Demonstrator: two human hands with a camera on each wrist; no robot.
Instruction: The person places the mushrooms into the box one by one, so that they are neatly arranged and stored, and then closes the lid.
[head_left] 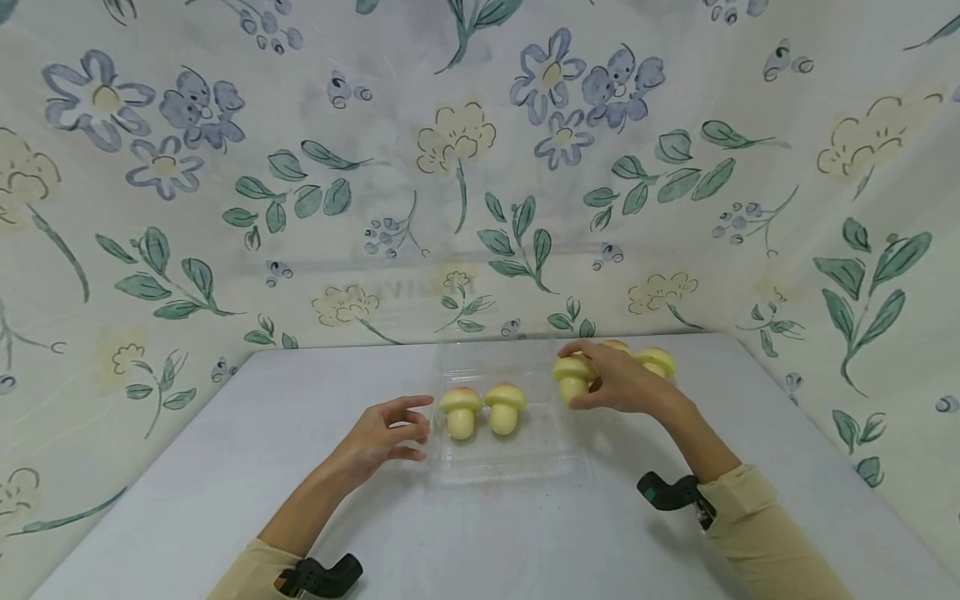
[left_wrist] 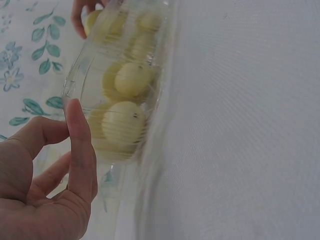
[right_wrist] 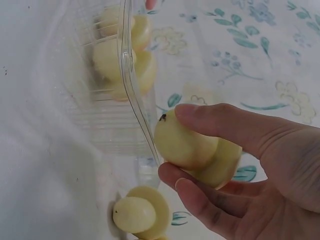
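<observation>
Watching remotely, I've R hand (head_left: 618, 379) pinching mushroom-shaped piece (head_left: 573, 383) by R edge of clear box (head_left: 547, 442) on desk (head_left: 480, 542), L hand (head_left: 378, 435) loose, fingers apart; prob. light, slick, so grip stem (right_wrist: 180, 142) gently.

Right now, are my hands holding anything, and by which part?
The right hand holds a yellow mushroom-shaped piece, thumb on its stem, fingers toward the cap; the left hand seems empty.

A person's tan-sleeved left arm (head_left: 303, 504) and tan-sleeved right arm (head_left: 765, 533) reach forward, forearms partly bare. The bare left hand (head_left: 386, 433) is turned inward, its fingers (left_wrist: 81, 150) loosely bent and spread. The bare right hand (head_left: 622, 379) pinches, its thumb (right_wrist: 210, 120) set opposite its bent fingers.
</observation>
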